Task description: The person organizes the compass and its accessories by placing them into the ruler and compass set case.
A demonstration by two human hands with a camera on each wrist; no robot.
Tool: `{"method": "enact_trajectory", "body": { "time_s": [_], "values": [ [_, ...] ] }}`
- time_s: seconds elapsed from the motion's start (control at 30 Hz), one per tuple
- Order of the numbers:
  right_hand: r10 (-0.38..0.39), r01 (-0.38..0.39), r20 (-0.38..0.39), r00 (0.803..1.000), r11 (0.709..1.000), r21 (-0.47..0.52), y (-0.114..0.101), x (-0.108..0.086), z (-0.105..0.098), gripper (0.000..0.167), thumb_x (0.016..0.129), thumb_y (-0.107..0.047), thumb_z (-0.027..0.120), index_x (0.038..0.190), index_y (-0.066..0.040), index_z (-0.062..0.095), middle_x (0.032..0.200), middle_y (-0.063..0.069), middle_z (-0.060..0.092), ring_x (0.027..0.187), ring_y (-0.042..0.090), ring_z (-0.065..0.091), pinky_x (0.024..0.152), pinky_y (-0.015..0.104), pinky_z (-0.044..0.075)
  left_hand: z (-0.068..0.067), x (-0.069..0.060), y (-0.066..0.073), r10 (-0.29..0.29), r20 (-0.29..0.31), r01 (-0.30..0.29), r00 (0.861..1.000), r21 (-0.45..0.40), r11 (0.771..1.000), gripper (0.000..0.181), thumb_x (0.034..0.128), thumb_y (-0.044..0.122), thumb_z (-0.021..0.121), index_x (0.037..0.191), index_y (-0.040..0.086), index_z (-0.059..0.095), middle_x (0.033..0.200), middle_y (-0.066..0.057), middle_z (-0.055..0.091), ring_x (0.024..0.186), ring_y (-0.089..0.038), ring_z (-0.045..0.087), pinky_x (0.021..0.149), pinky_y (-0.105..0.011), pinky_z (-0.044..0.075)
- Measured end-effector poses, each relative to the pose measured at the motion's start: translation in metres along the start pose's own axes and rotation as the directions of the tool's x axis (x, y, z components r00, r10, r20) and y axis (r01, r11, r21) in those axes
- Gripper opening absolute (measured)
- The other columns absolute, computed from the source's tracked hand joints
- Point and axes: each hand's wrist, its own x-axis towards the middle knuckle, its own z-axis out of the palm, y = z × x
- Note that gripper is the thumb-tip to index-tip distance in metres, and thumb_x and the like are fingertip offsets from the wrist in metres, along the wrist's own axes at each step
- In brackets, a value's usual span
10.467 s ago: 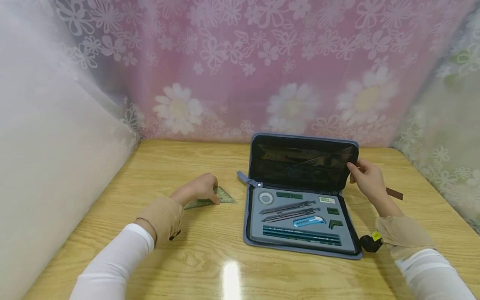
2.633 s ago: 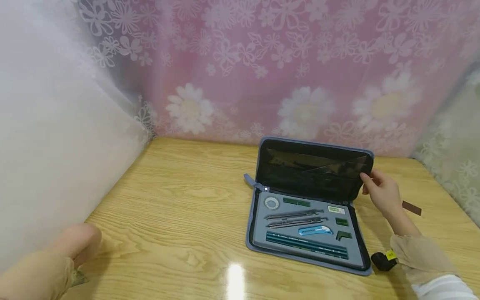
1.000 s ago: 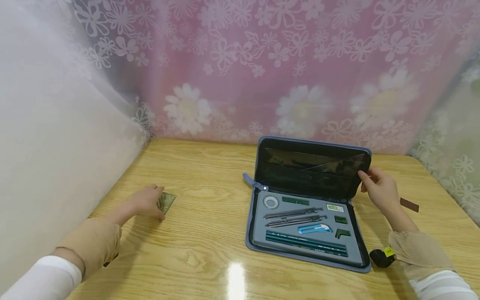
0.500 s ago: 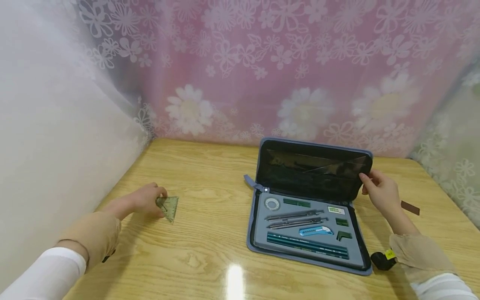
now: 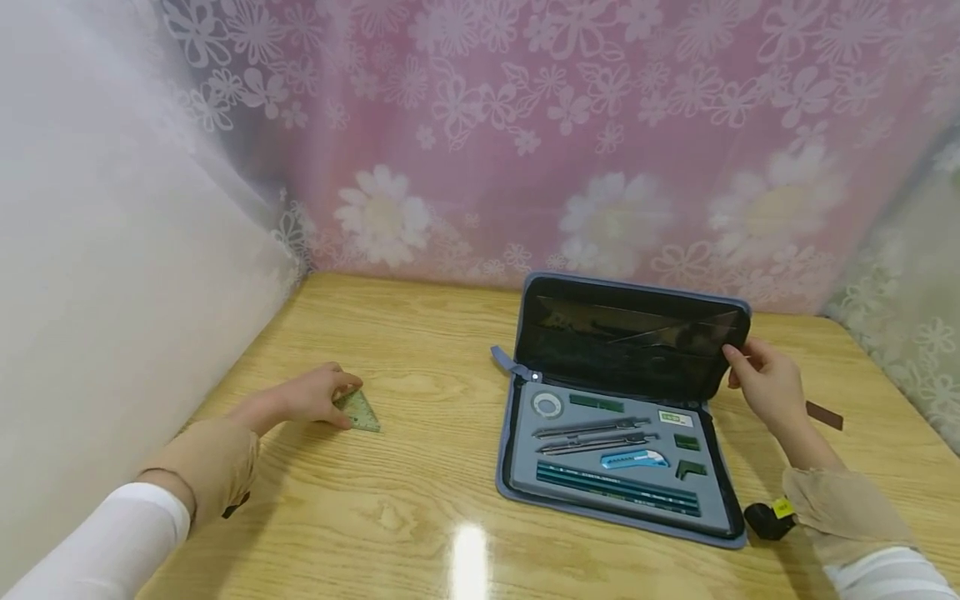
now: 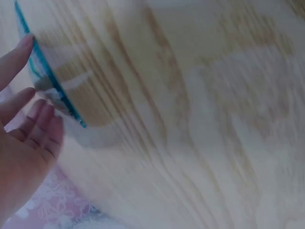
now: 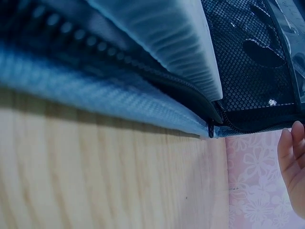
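My left hand (image 5: 311,398) pinches a clear green set square (image 5: 362,412) by one side, over the left part of the table. In the left wrist view the set square (image 6: 53,78) is seen nearly edge-on, between thumb and forefinger. To the right lies an unzipped blue case (image 5: 506,467), its black lid (image 5: 637,333) raised. The lid's right edge is pinched by my right hand (image 5: 772,387). Grey foam in the case holds two compasses (image 5: 596,429), green pencils (image 5: 618,489), a blue utility knife (image 5: 634,459), an eraser (image 5: 675,418) and a round white-rimmed piece (image 5: 547,406).
A blue zip-end tab (image 5: 504,359) sticks out at the case's left. Beside its right front corner sits a black item with a yellow label (image 5: 772,518). A brown strip (image 5: 825,415) lies behind my right wrist. Floral curtains (image 5: 465,167) enclose the wooden table.
From the lower left edge of view, my left hand came in with a set square, then shifted slightly right as the set square turned. My right hand keeps holding the lid.
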Motion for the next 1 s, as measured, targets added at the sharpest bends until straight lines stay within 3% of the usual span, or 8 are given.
{"method": "enact_trajectory", "body": {
  "time_s": [0.3,0.47,0.57,0.8,1.0],
  "values": [
    [-0.012,0.012,-0.017,1.000,1.000,0.020,0.001,0.001,0.000,0.031,0.097,-0.029,0.048,0.089,0.000,0.056,0.059,0.012,0.054,0.053,0.009,0.048,0.043,0.026,0.032,0.000,0.004,0.006,-0.003,-0.024,0.002,1.000,-0.016,1.000,0.063,0.0759,0.017,0.077,0.124,-0.013,0.050,0.105,-0.016,0.051,0.095,-0.030,0.051,0.083,-0.044,0.045],
    [-0.005,0.006,-0.010,1.000,1.000,0.018,0.003,0.000,0.001,0.032,0.097,-0.030,0.048,0.090,0.000,0.056,0.058,0.009,0.054,0.054,0.012,0.051,0.043,0.026,0.034,0.003,0.002,0.004,0.016,-0.026,-0.016,1.000,-0.008,1.000,0.063,0.0774,0.017,0.075,0.127,-0.011,0.049,0.096,-0.009,0.048,0.084,-0.021,0.044,0.073,-0.033,0.041],
    [-0.004,0.004,-0.006,1.000,1.000,0.016,0.003,0.000,0.001,0.032,0.097,-0.030,0.048,0.092,0.001,0.056,0.058,0.006,0.054,0.054,0.014,0.051,0.043,0.026,0.034,0.004,0.002,0.003,0.025,-0.018,-0.025,1.000,-0.008,1.000,0.062,0.0780,0.018,0.075,0.127,-0.010,0.049,0.092,-0.007,0.045,0.079,-0.019,0.039,0.068,-0.030,0.036],
    [0.023,-0.023,-0.002,1.000,1.000,0.009,0.003,-0.002,0.000,0.034,0.097,-0.031,0.046,0.097,0.002,0.056,0.060,0.008,0.055,0.055,0.011,0.052,0.044,0.025,0.036,0.002,0.007,0.003,0.051,0.002,-0.051,0.999,0.033,0.998,0.058,0.0763,0.016,0.076,0.123,-0.008,0.053,0.098,-0.008,0.052,0.087,-0.021,0.048,0.077,-0.037,0.043],
    [0.006,-0.006,-0.009,1.000,1.000,0.013,0.002,-0.002,0.001,0.033,0.097,-0.031,0.047,0.097,0.001,0.057,0.061,0.010,0.055,0.054,0.008,0.051,0.044,0.025,0.036,-0.003,0.013,0.004,0.057,0.049,-0.060,0.997,0.058,0.997,0.056,0.0746,0.014,0.078,0.120,-0.007,0.053,0.094,-0.006,0.049,0.083,-0.019,0.044,0.073,-0.033,0.040]
  ]
}}
